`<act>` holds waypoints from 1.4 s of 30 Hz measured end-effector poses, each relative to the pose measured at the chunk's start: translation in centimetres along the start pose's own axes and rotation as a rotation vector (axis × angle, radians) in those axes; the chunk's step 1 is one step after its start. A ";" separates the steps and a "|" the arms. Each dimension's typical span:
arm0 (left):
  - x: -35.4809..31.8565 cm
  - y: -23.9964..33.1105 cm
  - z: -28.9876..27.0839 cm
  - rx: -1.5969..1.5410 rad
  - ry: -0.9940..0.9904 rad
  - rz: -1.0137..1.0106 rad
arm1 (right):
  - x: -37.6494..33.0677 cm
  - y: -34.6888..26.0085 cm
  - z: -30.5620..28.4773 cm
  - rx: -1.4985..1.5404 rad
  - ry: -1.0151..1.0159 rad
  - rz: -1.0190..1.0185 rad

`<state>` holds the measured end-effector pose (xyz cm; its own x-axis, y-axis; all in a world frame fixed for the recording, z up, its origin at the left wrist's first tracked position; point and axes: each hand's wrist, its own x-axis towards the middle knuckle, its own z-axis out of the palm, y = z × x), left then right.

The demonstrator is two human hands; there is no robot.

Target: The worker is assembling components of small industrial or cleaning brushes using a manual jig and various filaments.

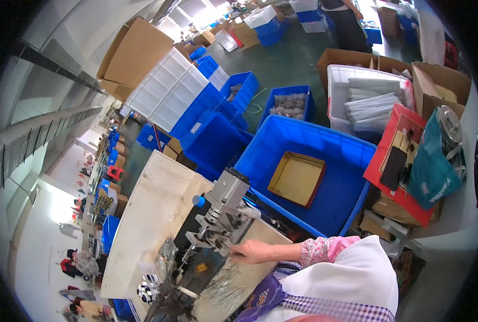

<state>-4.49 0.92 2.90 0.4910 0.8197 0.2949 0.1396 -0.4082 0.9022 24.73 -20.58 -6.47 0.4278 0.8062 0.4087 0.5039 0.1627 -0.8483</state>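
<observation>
My right hand reaches out of a pink flowered sleeve to the foot of a small grey bench press with a blue knob. Its fingers lie close together against the machine's base, and I cannot make out whether they pinch anything. A heap of clear plastic packets lies on the workbench just below the hand. My white apron and a purple checked garment fill the lower right. My left hand is out of sight.
A big blue crate behind the bench holds a flat brown cardboard tray. To the right are a white bin of clear packets, a red box, a teal bag and cardboard boxes. Blue and white crates stand stacked at left; a person stands far back.
</observation>
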 end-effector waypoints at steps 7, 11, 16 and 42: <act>-2.7 -0.6 -1.8 0.234 0.123 0.143 | 3.4 -6.6 -5.7 -0.118 -0.046 -0.296; -4.5 10.7 9.3 -0.072 -0.427 0.109 | 6.4 -12.2 -1.8 0.102 -0.183 -0.511; -3.5 2.9 4.1 -0.187 -0.240 -0.429 | 11.6 -8.2 1.9 -0.067 -0.066 -0.515; -1.1 3.5 -2.1 -0.568 -0.018 -0.516 | 19.0 -6.5 10.5 -0.739 -0.438 -0.556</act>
<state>-6.38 -0.58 6.40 0.4985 0.8414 -0.2087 -0.1060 0.2981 0.9486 21.74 -0.37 3.29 -0.2447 0.8851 0.3959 0.9475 0.3050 -0.0962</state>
